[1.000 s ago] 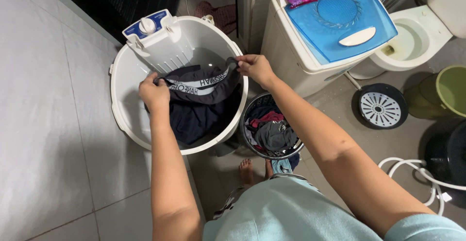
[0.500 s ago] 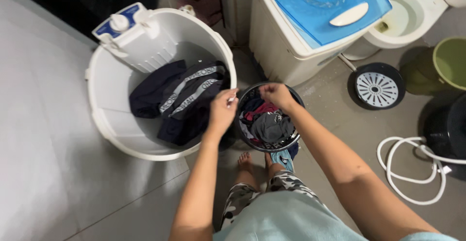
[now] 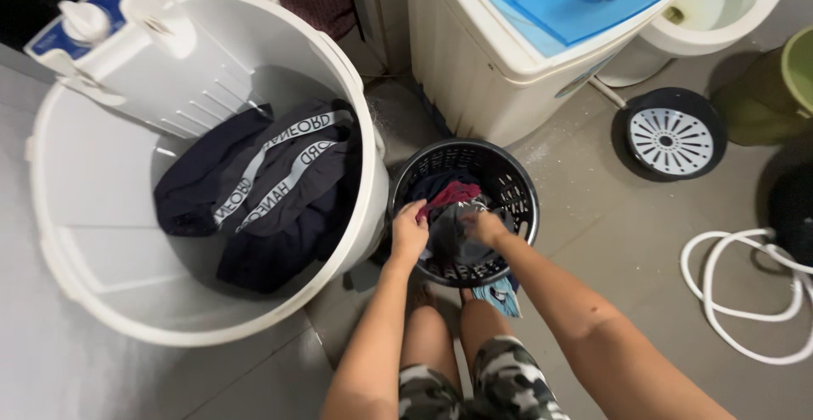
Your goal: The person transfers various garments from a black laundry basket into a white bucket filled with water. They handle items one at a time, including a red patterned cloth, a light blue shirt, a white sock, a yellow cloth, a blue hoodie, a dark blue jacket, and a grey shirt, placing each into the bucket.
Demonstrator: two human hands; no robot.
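Note:
Both my hands are down inside a round black laundry basket [image 3: 513,174] on the floor. My left hand [image 3: 409,232] closes on the edge of a dark grey garment [image 3: 451,245] at the basket's left side. My right hand [image 3: 487,227] grips the same garment from the right. A maroon piece [image 3: 455,192] and other dark clothes lie just behind my fingers. Left of the basket stands a white washing tub [image 3: 366,145]. Dark clothes with a white-striped waistband [image 3: 273,185] lie in it.
The tub carries a white control box with a dial [image 3: 89,24]. A white washing machine with a blue lid [image 3: 491,56] stands behind the basket, a toilet [image 3: 720,9] beside it. A round black-and-white disc [image 3: 671,140], a green bucket [image 3: 796,69] and a white hose [image 3: 745,289] are at the right.
My hands let go of the dark waistband garment, which now lies in the tub. They moved right and down into the basket and closed on the grey garment. My view dropped lower.

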